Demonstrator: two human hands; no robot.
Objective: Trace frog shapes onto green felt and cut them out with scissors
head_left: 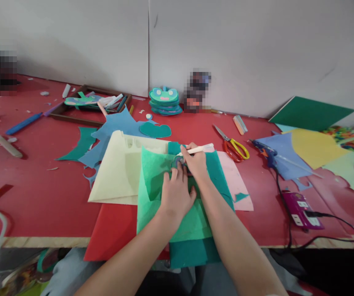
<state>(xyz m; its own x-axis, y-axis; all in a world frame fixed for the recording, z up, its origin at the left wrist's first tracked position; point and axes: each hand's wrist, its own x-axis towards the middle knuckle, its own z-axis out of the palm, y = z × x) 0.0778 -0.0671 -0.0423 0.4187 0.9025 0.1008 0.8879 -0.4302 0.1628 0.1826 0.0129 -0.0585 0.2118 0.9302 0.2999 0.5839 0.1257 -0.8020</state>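
The red table (pixel 41 197) spans the view beneath my work. On it lies a pile of felt sheets: a cream sheet (pixel 118 172), a dark teal sheet (pixel 220 176) and, uppermost, a light green sheet (pixel 152 185), with a pink sheet (pixel 235 176) at the right. My left hand (pixel 175 193) presses flat on the light green sheet, fingers spread, pinning a small blue-grey template (pixel 177 163) at the fingertips. My right hand (pixel 197 162) is closed around a pale marker (pixel 195 150), whose tip rests beside the template. Orange-and-yellow scissors (pixel 234 148) lie well apart to the right, near a blue glue gun (pixel 265 152).
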